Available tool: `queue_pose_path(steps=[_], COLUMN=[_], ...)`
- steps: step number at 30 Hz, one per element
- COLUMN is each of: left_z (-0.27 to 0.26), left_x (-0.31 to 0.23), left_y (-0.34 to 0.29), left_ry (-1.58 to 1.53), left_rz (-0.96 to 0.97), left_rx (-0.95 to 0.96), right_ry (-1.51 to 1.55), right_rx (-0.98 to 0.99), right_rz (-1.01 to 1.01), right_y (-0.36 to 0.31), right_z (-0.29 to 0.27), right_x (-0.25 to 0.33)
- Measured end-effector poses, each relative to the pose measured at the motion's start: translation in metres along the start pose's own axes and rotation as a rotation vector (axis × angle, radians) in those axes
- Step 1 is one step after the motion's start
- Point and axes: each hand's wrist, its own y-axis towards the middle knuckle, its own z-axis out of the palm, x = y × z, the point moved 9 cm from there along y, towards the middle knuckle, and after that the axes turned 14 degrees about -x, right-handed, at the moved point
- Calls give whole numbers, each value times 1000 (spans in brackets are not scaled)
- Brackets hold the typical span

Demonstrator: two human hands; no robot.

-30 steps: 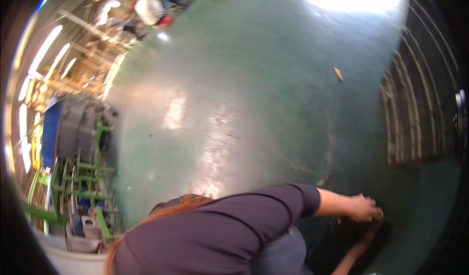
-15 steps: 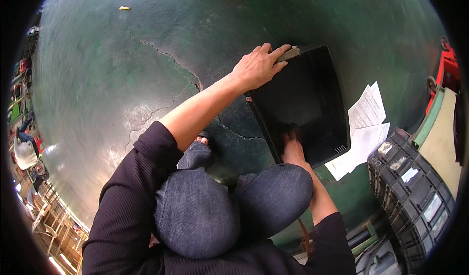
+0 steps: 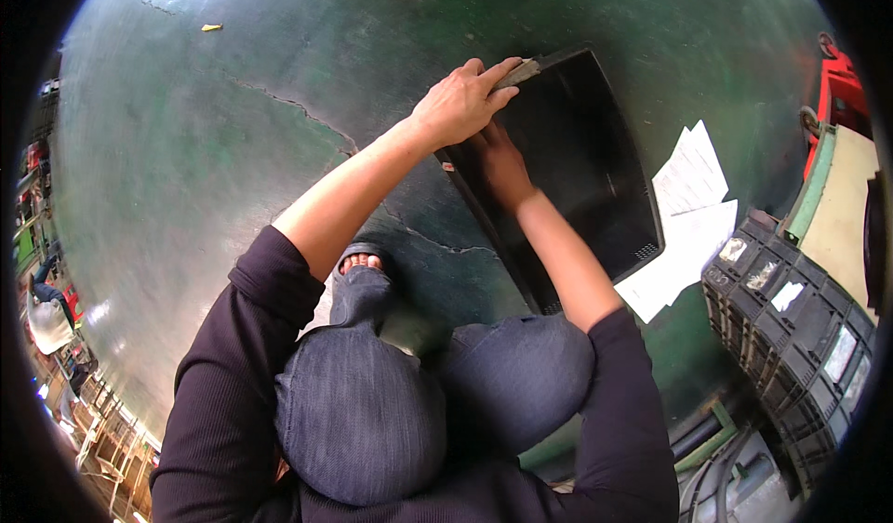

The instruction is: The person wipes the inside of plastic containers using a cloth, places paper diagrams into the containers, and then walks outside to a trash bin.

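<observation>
A black plastic crate (image 3: 595, 151) lies tilted on the floor before my knees, its hollow inside facing me. My left hand (image 3: 465, 100) grips the rim at its far left corner, fingers closed over the edge beside a worn greyish-brown label (image 3: 517, 76). Inside the crate, my right hand (image 3: 503, 165) reaches up along the left wall, just below my left hand. Shadow darkens the fingertips of that hand, and whether they hold anything is hidden.
White printed sheets (image 3: 688, 235) lie on the green floor right of the crate. Stacked black crates (image 3: 791, 309) stand farther right, near a red frame (image 3: 842, 95). A sandalled foot (image 3: 361, 261) is left of the crate. A small yellow scrap (image 3: 212, 27) lies far left.
My right hand has moved from the crate's near end up to its far left wall. My left hand keeps its grip on the rim. The whole view has shifted slightly.
</observation>
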Motion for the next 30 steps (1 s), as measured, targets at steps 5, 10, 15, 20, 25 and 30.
queue_pose_path(steps=[5,10,15,20,25,30], left_z=[-8,-7,-7,-6,-6,-4], left_x=[6,18,17,15,31,3], left_y=[-8,-17,-9,-5,-11,-8], left_ry=[-76,-109,-110,-160,-178,-67], left_rz=[-91,-112,-156,-181,-172,-132], left_rx=[-36,-91,-98,-71,-53,-4], right_ry=[-164,-226,-179,131,151,-430], right_rx=[-314,-477,-289,161,-78,-861], right_rz=[-212,130,-123,-97,71,312], right_y=[37,60,23,9,-26,-77], right_z=[-42,-89,-18,-11,-127,-274], right_x=[-25,-59,-22,4,1,-100])
